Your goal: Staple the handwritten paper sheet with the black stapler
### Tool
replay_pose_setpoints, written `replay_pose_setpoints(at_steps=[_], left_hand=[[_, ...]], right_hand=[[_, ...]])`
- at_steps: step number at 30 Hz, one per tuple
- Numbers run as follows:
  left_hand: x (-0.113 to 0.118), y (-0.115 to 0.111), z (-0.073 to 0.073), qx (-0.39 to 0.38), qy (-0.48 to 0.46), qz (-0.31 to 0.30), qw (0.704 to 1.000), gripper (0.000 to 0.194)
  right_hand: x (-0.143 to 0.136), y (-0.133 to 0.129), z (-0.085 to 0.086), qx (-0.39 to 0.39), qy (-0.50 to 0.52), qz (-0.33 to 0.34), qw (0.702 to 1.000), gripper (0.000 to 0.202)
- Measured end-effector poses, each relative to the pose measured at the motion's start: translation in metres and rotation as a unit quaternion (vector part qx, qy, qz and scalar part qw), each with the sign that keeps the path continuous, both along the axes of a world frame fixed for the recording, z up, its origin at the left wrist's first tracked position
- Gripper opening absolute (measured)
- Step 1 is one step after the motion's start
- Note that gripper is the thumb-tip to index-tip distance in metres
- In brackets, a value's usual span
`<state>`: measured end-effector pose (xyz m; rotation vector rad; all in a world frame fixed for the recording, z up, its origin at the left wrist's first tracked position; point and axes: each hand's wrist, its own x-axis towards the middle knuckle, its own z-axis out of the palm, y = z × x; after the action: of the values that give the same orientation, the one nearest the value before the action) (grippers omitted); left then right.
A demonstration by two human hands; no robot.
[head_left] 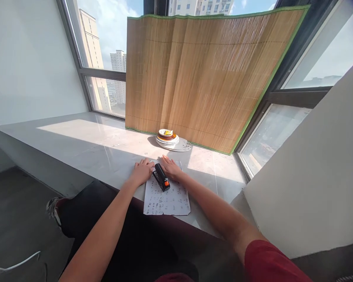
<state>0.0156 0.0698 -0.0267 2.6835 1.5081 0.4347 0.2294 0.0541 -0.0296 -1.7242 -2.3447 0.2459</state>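
A black stapler [161, 178] with an orange patch at its near end lies aslant on a sheet of white paper [167, 203] covered in rows of handwriting. My left hand [143, 171] rests at the sheet's upper left, its fingers laid down just left of the stapler. On the other side, my right hand [170, 168] lies flat over the paper's upper right part, fingers stretched forward. The stapler sits between the two hands, and neither hand is gripped around it. The paper's near edge is ragged and reaches the sill's front edge.
Beyond my hands, a stack of plates [167, 140] with a small yellow item on top stands on a round, pale board [184, 145]. A bamboo blind [200, 78] hangs behind it against the windows. The pale sill [76, 141] stretches left.
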Motion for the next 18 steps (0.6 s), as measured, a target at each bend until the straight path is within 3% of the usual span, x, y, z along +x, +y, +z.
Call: replay_pose_setpoints(at_steps=[9,14,18], left_hand=[[0.0,-0.001,0.001,-0.004,0.003,-0.011,1.0,0.029],[-0.002,-0.002,0.003,-0.013,-0.019,-0.017,1.0,0.03],[-0.003,-0.002,0.005,-0.031,-0.021,-0.012,0.999,0.032]], right_hand=[[0.084,-0.033,-0.005,-0.023,-0.013,-0.068,0.997,0.062],[0.091,-0.039,-0.008,0.035,0.073,0.0,0.997,0.064],[0.093,-0.038,-0.008,0.023,0.108,0.041,0.993,0.076]])
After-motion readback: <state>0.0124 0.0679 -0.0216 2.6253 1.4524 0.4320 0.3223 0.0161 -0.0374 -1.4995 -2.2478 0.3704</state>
